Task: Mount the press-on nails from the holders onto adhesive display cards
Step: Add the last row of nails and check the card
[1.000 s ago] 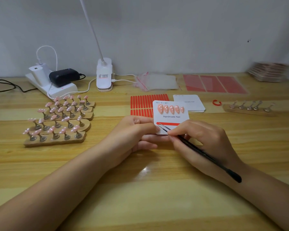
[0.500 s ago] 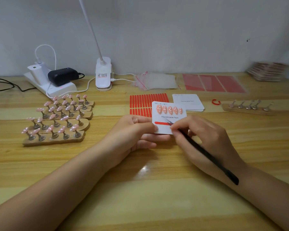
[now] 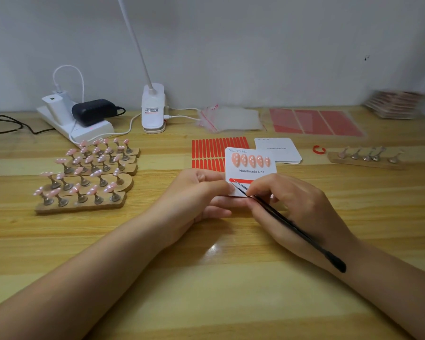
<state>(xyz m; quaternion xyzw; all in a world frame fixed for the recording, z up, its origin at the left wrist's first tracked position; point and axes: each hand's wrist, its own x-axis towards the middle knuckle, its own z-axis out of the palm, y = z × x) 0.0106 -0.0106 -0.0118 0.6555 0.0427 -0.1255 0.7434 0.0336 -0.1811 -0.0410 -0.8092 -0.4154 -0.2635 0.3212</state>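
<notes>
My left hand (image 3: pixel 196 192) pinches the lower left edge of a white display card (image 3: pixel 250 168) printed "Handmade Nail", with several pink nails in a row across its top and a red adhesive strip (image 3: pixel 241 180) below the text. My right hand (image 3: pixel 292 202) grips black tweezers (image 3: pixel 287 224) like a pen, tips at the left end of the red strip. Wooden holders (image 3: pixel 84 177) carrying several pink nails on metal stands sit to the left. One holder (image 3: pixel 366 159) at the right has bare stands.
A red adhesive strip sheet (image 3: pixel 211 150) and a stack of blank cards (image 3: pixel 280 150) lie behind the held card. Further back are clear bags (image 3: pixel 231 119), red sheets (image 3: pixel 314 123), a lamp base (image 3: pixel 152 109), a power strip (image 3: pixel 76 123) with chargers, and a small red ring (image 3: pixel 319 149).
The tweezers' tips moved up to the card's middle half a second ago and have come back down left to the red strip's left end. The card stays held.
</notes>
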